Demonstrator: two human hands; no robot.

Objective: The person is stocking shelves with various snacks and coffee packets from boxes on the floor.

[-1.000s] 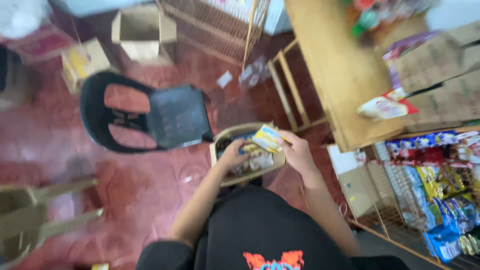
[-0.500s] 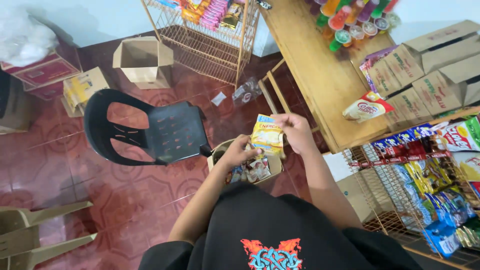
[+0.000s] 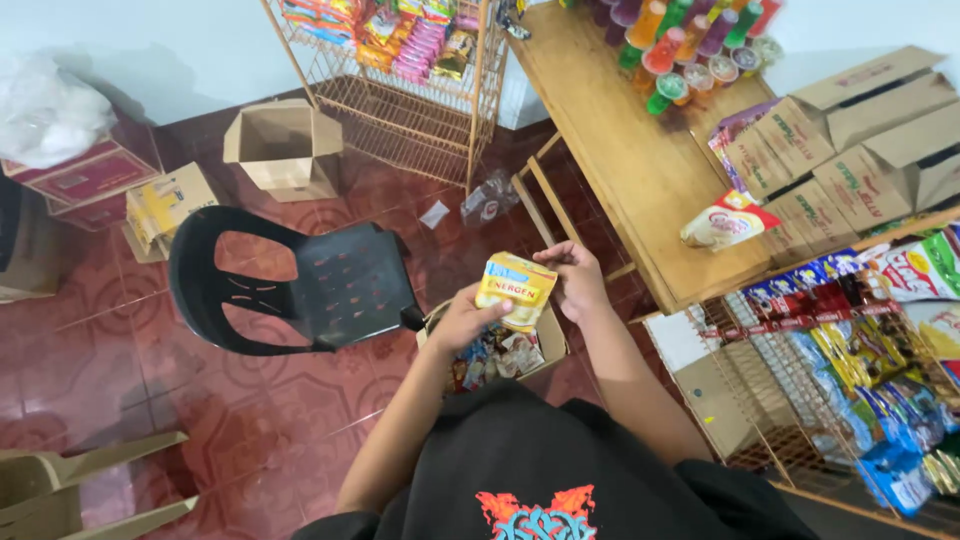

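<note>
both hands gripping yellow sachet pack, right above open box; black chair left of box, counter edge right, tight gap

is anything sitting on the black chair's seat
No, the black plastic chair has a bare seat; the yellow sachets are held above the small carton by both hands.

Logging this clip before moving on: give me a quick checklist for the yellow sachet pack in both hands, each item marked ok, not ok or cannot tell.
1. Yellow sachet pack gripped by both hands: ok.
2. Left hand holds its lower left edge: ok.
3. Right hand holds its right side: ok.
4. Pack lifted above the small carton of packets: ok.
5. Pack sealed and undamaged: cannot tell.
6. Black plastic chair apart from the hands: ok.
</note>
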